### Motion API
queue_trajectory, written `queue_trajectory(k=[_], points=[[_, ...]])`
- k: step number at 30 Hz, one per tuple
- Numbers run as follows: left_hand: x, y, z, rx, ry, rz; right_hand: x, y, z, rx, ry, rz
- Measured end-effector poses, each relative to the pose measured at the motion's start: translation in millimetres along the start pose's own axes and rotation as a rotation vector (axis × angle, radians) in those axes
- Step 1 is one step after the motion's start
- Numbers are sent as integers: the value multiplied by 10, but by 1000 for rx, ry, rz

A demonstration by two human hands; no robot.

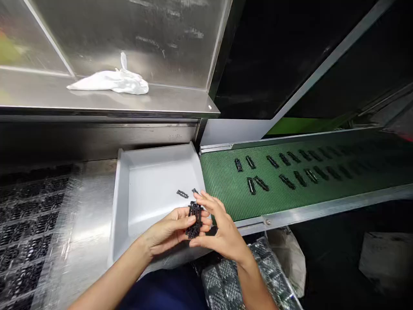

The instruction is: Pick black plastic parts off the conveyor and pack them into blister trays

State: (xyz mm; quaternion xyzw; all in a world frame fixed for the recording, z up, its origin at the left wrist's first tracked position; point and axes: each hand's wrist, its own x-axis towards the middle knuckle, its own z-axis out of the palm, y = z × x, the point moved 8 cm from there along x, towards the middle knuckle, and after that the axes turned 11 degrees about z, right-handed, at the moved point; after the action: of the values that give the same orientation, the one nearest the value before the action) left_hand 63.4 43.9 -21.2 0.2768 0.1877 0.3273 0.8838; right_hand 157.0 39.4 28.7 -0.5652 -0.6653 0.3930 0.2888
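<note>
My left hand point(172, 228) is closed around a small stack of black plastic parts point(194, 220), thumb pressed on top and fingers behind. The parts are slim, ladder-like frames. Beside the stack, my right hand point(222, 228) has its fingers and thumb spread apart around its right side; whether they touch it I cannot tell. Both hands are over the near right part of a white tray point(155, 157). One loose black part point(182, 194) lies in the tray, and another small black piece point(195, 190) shows just past my right fingertips.
To the right, a green conveyor belt point(222, 193) carries two rows of black parts. A white cloth point(112, 82) lies on a metal shelf point(180, 97) above. Many black parts point(29, 224) cover the left metal surface. Clear plastic trays point(222, 282) sit below the belt.
</note>
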Motion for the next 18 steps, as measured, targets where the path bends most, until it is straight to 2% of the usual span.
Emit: queue_trajectory(k=[2,3,5,7,9,10,13,16,18], points=[[14,-1,-32,-6,46,-10,0,-23,60,0,-111,-62],[24,0,-43,-9,63,-12,37,4,42,-25,-121,-57],[55,7,-58,-18,82,-9,231,151,-109,-135,-62,21],[99,26,-69,-20,87,5,542,408,-478,-307,139,200],[137,52,-83,-12,99,26,817,645,-984,-442,401,393],[143,63,-92,-10,114,36,927,722,-1201,-481,485,460],[111,89,-110,-23,183,91,1130,786,-1586,-525,544,567],[87,105,-189,-45,282,160,1151,692,-1611,-499,506,546],[95,150,-319,-62,375,227,1079,635,-1439,-416,482,491]])
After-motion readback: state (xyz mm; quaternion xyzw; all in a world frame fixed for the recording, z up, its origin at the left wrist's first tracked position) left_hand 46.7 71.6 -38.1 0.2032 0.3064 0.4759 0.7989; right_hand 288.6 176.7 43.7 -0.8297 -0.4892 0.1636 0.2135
